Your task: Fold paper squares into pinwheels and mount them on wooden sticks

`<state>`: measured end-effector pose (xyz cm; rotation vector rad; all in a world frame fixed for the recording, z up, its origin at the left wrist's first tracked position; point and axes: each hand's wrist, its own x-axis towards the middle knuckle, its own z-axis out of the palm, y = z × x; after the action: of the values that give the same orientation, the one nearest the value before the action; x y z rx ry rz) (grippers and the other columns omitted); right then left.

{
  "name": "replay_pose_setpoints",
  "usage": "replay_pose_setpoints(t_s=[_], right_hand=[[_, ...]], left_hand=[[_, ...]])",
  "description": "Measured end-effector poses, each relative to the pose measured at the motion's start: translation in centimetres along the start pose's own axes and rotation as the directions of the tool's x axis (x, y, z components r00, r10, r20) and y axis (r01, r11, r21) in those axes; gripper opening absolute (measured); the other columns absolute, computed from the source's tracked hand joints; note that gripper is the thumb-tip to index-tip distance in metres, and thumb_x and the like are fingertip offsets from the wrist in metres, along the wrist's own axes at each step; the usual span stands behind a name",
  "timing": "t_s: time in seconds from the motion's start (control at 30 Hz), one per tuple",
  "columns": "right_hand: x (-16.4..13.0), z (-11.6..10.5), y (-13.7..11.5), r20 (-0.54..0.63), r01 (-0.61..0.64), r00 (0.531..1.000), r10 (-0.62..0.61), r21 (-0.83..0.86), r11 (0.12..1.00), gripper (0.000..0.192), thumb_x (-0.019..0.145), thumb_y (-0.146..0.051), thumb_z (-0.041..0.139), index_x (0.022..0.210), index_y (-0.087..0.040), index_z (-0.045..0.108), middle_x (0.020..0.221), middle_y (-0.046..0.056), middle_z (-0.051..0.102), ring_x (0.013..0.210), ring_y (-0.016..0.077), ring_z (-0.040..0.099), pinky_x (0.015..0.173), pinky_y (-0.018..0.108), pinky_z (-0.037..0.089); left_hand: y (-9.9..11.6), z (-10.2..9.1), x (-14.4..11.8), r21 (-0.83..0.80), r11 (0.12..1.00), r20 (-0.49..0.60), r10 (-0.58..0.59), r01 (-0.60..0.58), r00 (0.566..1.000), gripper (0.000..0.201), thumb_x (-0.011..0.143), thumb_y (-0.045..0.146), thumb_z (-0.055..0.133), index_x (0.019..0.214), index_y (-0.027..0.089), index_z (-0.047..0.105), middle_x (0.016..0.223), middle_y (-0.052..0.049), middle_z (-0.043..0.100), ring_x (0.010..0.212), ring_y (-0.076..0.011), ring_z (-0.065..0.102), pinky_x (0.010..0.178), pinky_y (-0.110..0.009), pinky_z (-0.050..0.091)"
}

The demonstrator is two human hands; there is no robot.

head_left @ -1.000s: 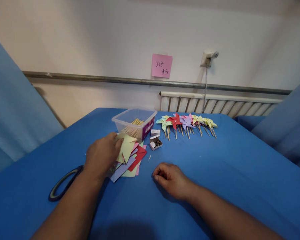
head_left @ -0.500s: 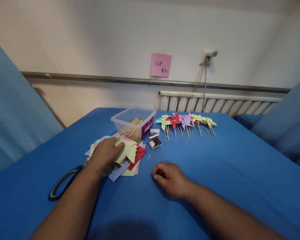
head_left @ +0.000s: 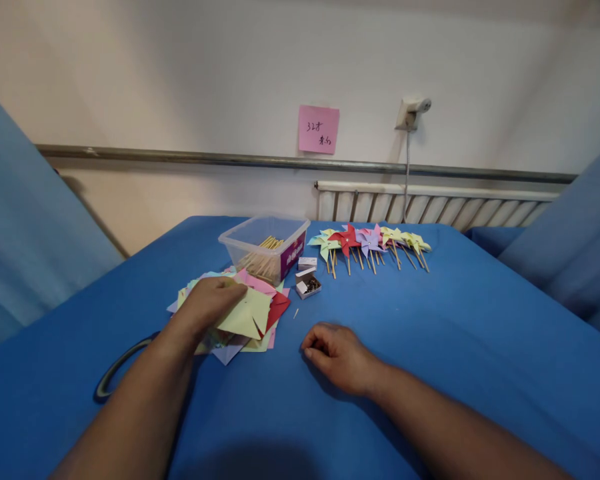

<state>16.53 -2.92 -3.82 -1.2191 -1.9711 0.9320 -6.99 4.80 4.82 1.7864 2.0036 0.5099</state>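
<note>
My left hand (head_left: pixel 213 300) is closed on a yellow paper square (head_left: pixel 250 313) with a slit in its corner, just above a pile of coloured paper squares. Red paper (head_left: pixel 279 308) and lilac paper (head_left: pixel 229 351) stick out of the pile. My right hand (head_left: pixel 337 357) rests on the table with its fingers curled; whether anything is inside them I cannot make out. Partly behind my left forearm lies a pair of scissors (head_left: pixel 111 375), only a dark handle showing. A short thin stick (head_left: pixel 296 313) lies between the hands.
A clear plastic box (head_left: pixel 240 248) with thin wooden sticks (head_left: pixel 265 257) stands behind the pile. Beside it are an open small box of metal fasteners (head_left: pixel 309 285) and a second small box (head_left: pixel 307 264). Several paper pinwheels (head_left: pixel 369 241) lie at the back of the blue-covered table (head_left: pixel 455 320).
My left hand has lifted the yellow square a little from the pile and turned it flatter, uncovering pink paper behind. The right hand has stayed in place.
</note>
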Motion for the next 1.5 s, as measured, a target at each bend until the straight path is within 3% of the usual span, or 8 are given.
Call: replay_pose_setpoints(t_s=[0.2,0.33,0.4,0.5,0.8,1.03,1.27,1.5], right_hand=[[0.2,-0.2,-0.1,-0.012,-0.048,0.999,0.052,0.206,0.977,0.012,0.085,-0.027,0.058,0.081,-0.018,0.065,0.077,0.001,0.064,0.070,0.0132,0.056,0.064,0.025,0.040],[0.8,-0.5,-0.2,0.046,-0.155,0.983,0.178,0.732,0.663,0.039,0.084,-0.054,0.057,0.086,-0.015,0.066,0.083,0.006,0.066,0.066,0.0138,0.059,0.060,0.026,0.042],[1.1,-0.4,-0.1,0.056,-0.151,0.978,0.200,0.852,0.501,0.041,0.077,-0.054,0.067,0.087,-0.015,0.067,0.080,0.005,0.066,0.065,0.0138,0.059,0.061,0.027,0.043],[1.4,0.0,0.2,0.012,-0.114,0.970,0.241,0.905,0.411,0.039,0.065,-0.042,0.080,0.089,-0.014,0.070,0.076,0.005,0.067,0.066,0.0140,0.059,0.067,0.028,0.045],[1.5,0.2,0.3,-0.070,-0.100,0.927,0.369,0.901,0.421,0.038,0.062,-0.035,0.083,0.091,-0.014,0.072,0.079,0.004,0.070,0.054,0.0076,0.049,0.053,0.022,0.038],[1.5,-0.4,0.3,-0.139,-0.070,0.911,0.389,0.876,0.477,0.038,0.061,-0.040,0.083,0.083,-0.012,0.072,0.061,0.001,0.064,0.047,0.0075,0.045,0.050,0.024,0.036],[1.5,-0.7,0.7,-0.232,-0.052,0.880,0.416,0.822,0.567,0.043,0.067,-0.052,0.074,0.085,-0.013,0.071,0.073,0.006,0.071,0.061,0.0169,0.061,0.062,0.031,0.048],[1.8,-0.9,0.9,-0.254,-0.027,0.851,0.459,0.853,0.522,0.038,0.058,-0.046,0.082,0.068,-0.015,0.062,0.064,0.001,0.068,0.055,0.0130,0.057,0.057,0.027,0.045]], left_hand=[[0.9,0.4,-0.9,-0.565,0.818,0.073,-0.084,0.111,0.994,0.043,0.065,0.047,0.072,0.088,0.011,0.065,0.064,-0.009,0.071,0.051,-0.0223,0.064,0.042,-0.027,0.046],[3.3,2.9,-2.8,-0.712,0.689,0.191,0.010,0.131,0.982,0.042,0.065,0.049,0.073,0.083,0.012,0.067,0.060,-0.009,0.069,0.047,-0.0209,0.062,0.041,-0.028,0.046],[4.1,4.6,-3.5,-0.677,0.725,0.225,0.039,0.127,0.974,0.041,0.065,0.050,0.073,0.079,0.012,0.067,0.056,-0.007,0.067,0.043,-0.0187,0.058,0.037,-0.025,0.040],[4.6,6.4,-4.1,-0.694,0.716,0.251,0.134,0.082,0.959,0.040,0.064,0.049,0.075,0.076,0.011,0.069,0.062,-0.007,0.069,0.049,-0.0169,0.059,0.043,-0.023,0.041],[3.7,7.6,-4.3,-0.789,0.595,0.366,0.257,0.153,0.894,0.044,0.072,0.051,0.070,0.087,0.010,0.068,0.074,-0.010,0.071,0.061,-0.0204,0.064,0.056,-0.028,0.045],[3.7,7.5,-4.1,-0.757,0.643,0.343,0.242,0.114,0.908,0.045,0.068,0.050,0.074,0.087,0.010,0.067,0.077,-0.011,0.072,0.064,-0.0213,0.065,0.057,-0.028,0.045],[3.8,7.3,-4.4,-0.751,0.650,0.343,0.235,0.115,0.910,0.043,0.069,0.051,0.073,0.081,0.011,0.069,0.078,-0.011,0.073,0.065,-0.0213,0.064,0.059,-0.029,0.045],[3.7,7.6,-4.2,-0.806,0.570,0.342,0.225,0.162,0.913,0.040,0.072,0.049,0.072,0.086,0.012,0.069,0.079,-0.009,0.072,0.067,-0.0212,0.065,0.061,-0.029,0.046]])
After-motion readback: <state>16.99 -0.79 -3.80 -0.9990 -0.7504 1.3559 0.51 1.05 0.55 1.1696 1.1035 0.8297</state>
